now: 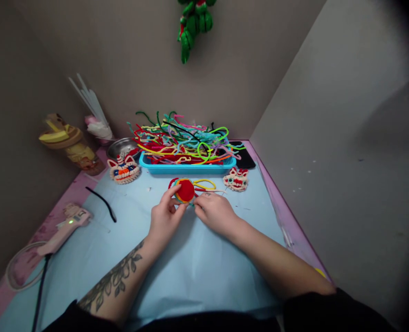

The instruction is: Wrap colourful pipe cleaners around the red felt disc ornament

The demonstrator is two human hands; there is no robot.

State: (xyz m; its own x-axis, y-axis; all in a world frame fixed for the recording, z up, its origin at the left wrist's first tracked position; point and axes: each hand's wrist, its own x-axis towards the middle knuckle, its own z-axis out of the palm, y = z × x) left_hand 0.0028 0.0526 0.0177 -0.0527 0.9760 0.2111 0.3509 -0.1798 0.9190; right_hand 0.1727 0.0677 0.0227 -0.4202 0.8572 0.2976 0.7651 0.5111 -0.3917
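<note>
My left hand point(166, 211) grips a round red disc point(186, 191) with a yellow, orange and teal rim, thumb below and fingers along its left side. At the disc's right edge, my right hand point(216, 210) is closed in a pinch. A bit of teal pipe cleaner shows by its fingertips; the rest of what it pinches is hidden. Just beyond the hands lies a yellow pipe cleaner loop point(206, 184). Red strands curve out around the disc, and a pale strand passes behind my right hand.
A blue tray point(186, 169) heaped with coloured pipe cleaners stands at the back. Lion-like faces point(124, 169) point(236, 180) flank it. To the left are a metal bowl point(112, 150), a lidded cup point(76, 150), a black pipe cleaner point(102, 203) and a corded glue gun point(64, 230).
</note>
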